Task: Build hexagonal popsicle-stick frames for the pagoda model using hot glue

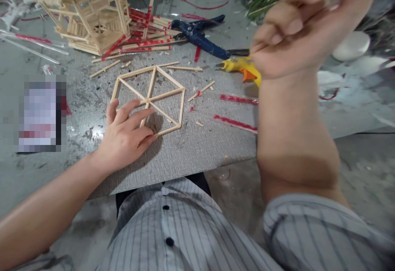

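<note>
A hexagon of thin wooden sticks with spokes [160, 94] lies flat on a grey textured board [191, 147]. My left hand [126, 133] rests on its near-left part, fingers spread flat and pressing the sticks down. My right hand [290, 32] is raised close to the camera at the upper right, blurred, with the fingers curled into a loose fist; whether it holds anything I cannot make out. A yellow glue gun with an orange trigger [243, 68] lies on the board just behind and left of that hand.
A wooden stick model building [92, 15] stands at the back left beside a heap of red-and-wood sticks [148, 32]. Blue pliers [200, 36] lie behind the hexagon. Loose sticks and red strips [236, 122] are scattered about. A blurred-out box [40, 112] sits left.
</note>
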The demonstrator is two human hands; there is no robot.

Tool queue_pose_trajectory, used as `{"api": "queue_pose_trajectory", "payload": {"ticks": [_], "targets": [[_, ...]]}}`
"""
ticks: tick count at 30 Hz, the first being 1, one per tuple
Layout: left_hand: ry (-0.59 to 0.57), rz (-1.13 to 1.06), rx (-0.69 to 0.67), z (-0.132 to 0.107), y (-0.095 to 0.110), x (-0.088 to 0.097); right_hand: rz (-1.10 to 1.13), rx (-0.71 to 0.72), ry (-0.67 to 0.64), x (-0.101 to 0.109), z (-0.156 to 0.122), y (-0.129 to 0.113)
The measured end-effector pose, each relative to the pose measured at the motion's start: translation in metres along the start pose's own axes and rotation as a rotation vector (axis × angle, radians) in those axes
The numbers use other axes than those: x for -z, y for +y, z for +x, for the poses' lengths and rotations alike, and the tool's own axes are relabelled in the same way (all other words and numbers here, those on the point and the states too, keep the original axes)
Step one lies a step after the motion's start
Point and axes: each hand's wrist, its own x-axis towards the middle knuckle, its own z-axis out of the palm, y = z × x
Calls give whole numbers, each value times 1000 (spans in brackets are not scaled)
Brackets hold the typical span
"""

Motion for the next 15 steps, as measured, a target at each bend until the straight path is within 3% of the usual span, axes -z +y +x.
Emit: {"api": "queue_pose_trajectory", "payload": {"ticks": [1, 2, 4, 5, 7, 10, 15], "targets": [[-8, -7, 4, 0, 0, 1, 79, 70, 111, 7, 2, 4], [-20, -18, 10, 0, 0, 2, 10, 15, 153, 11, 4, 8], [-48, -48, 30, 0, 0, 3, -249, -150, 342, 10, 7, 13], [-61, -60, 37, 0, 0, 4, -433, -228, 361, 6, 7, 14], [-64, -70, 40, -1, 0, 5, -846, -310, 293, -3, 5, 13], [-48, -72, 40, 0, 0, 6, -1151, -403, 139, -10, 1, 5], [-43, -42, 6, -1, -3, 5, -1518, -657, -57, 11, 0, 5]]}}
